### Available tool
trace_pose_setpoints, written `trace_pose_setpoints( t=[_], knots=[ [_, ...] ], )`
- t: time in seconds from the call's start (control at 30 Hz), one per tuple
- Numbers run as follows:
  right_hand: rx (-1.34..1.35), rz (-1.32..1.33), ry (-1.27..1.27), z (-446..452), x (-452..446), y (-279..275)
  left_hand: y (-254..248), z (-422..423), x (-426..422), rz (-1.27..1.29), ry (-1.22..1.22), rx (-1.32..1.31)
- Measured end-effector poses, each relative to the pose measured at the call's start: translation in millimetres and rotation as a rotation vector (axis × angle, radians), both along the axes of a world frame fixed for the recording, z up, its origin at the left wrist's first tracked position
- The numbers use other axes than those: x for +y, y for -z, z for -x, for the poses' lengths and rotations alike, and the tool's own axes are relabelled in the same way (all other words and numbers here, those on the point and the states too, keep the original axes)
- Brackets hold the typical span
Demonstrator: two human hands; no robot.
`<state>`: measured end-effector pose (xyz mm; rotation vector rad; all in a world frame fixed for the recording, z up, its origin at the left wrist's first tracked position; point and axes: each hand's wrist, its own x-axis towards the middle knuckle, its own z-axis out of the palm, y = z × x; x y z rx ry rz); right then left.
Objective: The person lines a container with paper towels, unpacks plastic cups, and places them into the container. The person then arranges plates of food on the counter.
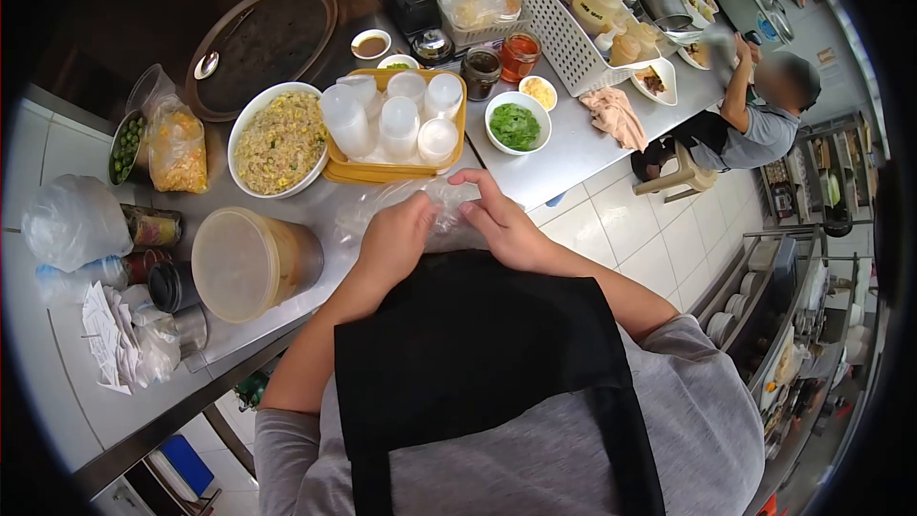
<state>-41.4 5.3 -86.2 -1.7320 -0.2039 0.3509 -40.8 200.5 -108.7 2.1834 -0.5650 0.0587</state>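
A clear plastic bag [371,210] lies crumpled at the counter's front edge, between my two hands. My left hand [399,234] is closed on it, fingers curled inward. On its other side my right hand [503,222] pinches the bag with thumb and forefinger bent toward each other. Just beyond them sits a yellow tray [355,172] with several translucent plastic cups [399,126], some upright. Left of the tray is a white bowl of fried rice [279,140]. A white bowl of chopped greens [516,125] stands to the right.
A large lidded tub [256,265] stands at left near the counter edge. Behind are a round brown tray [263,48], sauce jars [520,55] and a white basket of squeeze bottles [564,38]. A pink cloth [616,117] hangs over the edge; another person [764,115] sits at far right.
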Motion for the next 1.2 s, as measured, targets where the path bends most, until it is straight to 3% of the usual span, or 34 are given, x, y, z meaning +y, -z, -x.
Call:
trace_pose_setpoints(
  t=[0.03,0.07,0.13,0.2,0.23,0.3,0.33,0.4,0.43,0.5,0.53,0.6,0.63,0.77,0.83,0.93,1.07,1.2],
  knots=[
    [-0.004,0.005,0.002,-1,0,-3,3,-4,0,0.010,-0.075,0.145],
    [-0.393,0.212,-0.071,-2,3,-6,5,-8,0,0.021,-0.152,0.292],
    [-0.779,0.417,-0.147,-2,2,-6,6,-9,3,0.089,-0.158,0.424],
    [-0.697,0.667,-0.416,-5,-2,0,-10,-8,3,0.103,-0.197,0.497],
    [-0.705,0.673,-0.412,-7,-3,7,-10,-6,3,0.107,-0.194,0.488],
    [-0.563,0.499,-0.337,-13,-2,21,-9,2,5,0.094,-0.110,-0.092],
    [-0.566,0.518,-0.313,-17,1,25,-12,4,9,0.106,-0.085,-0.102],
    [-0.528,0.405,-0.249,-23,-6,27,-18,-5,9,-0.298,-0.008,-0.591],
    [-0.529,0.418,-0.226,-25,-14,28,-9,-10,6,-0.285,0.013,-0.601],
    [-0.714,0.186,-0.164,-35,0,35,10,-10,20,-0.294,0.051,-0.314],
    [-0.718,0.165,-0.183,-39,6,37,13,-8,25,-0.311,0.029,-0.311],
    [-0.517,0.323,-0.172,-42,6,35,10,-13,19,-0.312,-0.017,0.082],
    [-0.469,0.370,-0.161,-43,10,34,11,-15,22,-0.246,-0.038,0.142],
    [-0.433,0.467,-0.102,-46,21,41,12,-20,22,-0.202,-0.160,0.192],
    [-0.801,0.468,-0.081,-44,20,57,16,-21,24,-0.288,-0.212,-0.195],
    [-0.760,0.516,-0.097,-47,18,66,27,-21,23,-0.318,-0.245,-0.063],
    [-0.848,0.653,-0.102,-46,22,60,28,-22,27,-0.304,-0.201,-0.155],
    [-0.907,0.698,-0.071,-46,24,60,16,-25,27,-0.316,-0.245,0.028]
  ],
)
